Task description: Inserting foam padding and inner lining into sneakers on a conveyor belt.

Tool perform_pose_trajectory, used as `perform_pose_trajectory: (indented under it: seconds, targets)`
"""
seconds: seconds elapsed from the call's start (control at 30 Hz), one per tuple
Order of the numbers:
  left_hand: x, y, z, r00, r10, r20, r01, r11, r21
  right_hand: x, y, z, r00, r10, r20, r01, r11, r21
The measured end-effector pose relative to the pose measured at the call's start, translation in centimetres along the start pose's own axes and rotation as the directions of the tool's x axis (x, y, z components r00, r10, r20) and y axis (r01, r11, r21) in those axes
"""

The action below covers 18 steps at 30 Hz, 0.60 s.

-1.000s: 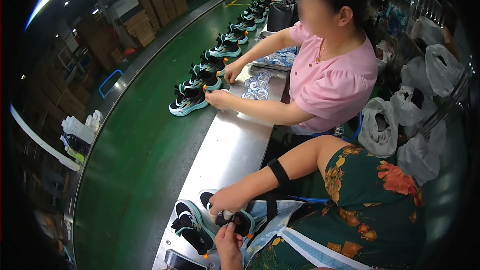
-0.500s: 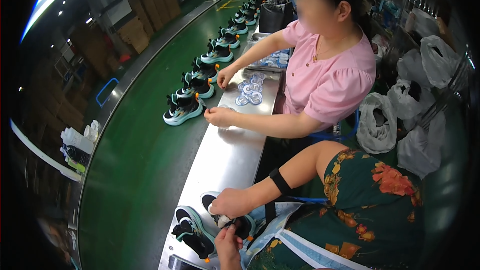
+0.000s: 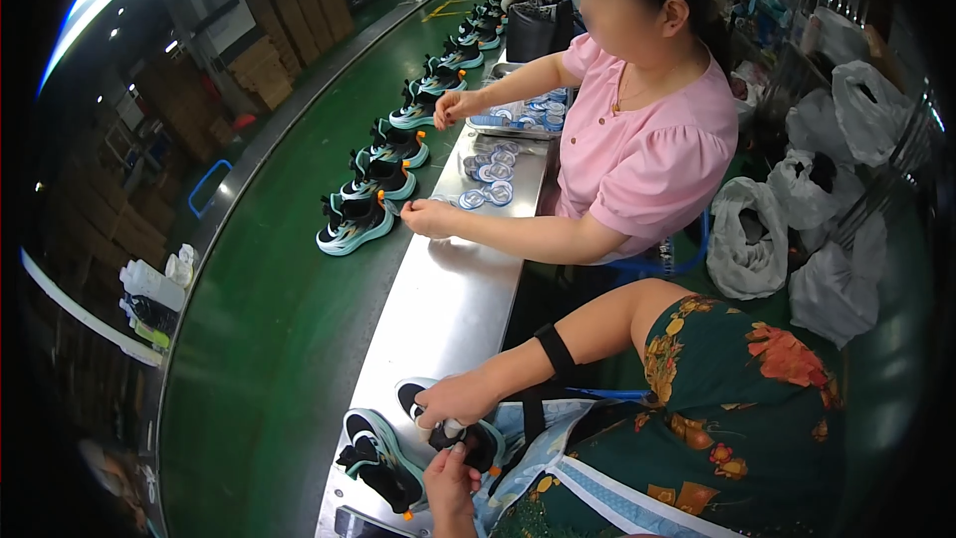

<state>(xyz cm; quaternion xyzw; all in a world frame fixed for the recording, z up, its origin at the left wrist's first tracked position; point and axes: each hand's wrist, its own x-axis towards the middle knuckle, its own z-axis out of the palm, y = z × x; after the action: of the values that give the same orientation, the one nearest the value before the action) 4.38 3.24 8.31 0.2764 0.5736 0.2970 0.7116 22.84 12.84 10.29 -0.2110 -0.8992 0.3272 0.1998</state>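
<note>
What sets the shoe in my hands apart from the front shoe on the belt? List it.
The shoe lies on the steel bench; the belt shoe stands upright on the green belt. The shoe sits under the right hand and the left hand; the belt shoe is untouched. The shoe is largely hidden; the belt shoe shows whole. Both are teal and black.

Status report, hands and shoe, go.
Right hand gripping teal-and-black shoe on the steel bench; left hand at its near side. Second shoe alongside. Co-worker's hands farther up the bench.
</note>
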Motion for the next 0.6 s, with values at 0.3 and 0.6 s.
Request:
perform_pose_trajectory:
  seconds: [0.3, 0.6]
  targets:
    - [-0.7, 1.6, 1.6, 0.995, 0.039, 0.093, -0.044, 0.998, 0.05, -1.9, 0.6, -1.7, 0.954, 0.292, -0.064, -0.272, 0.937, 0.218]
    - [-1.0, 1.7, 0.7, 0.996, -0.013, 0.083, 0.02, 0.996, -0.092, -0.6, -0.3, -3.0, 0.957, 0.268, 0.113, -0.289, 0.922, 0.257]
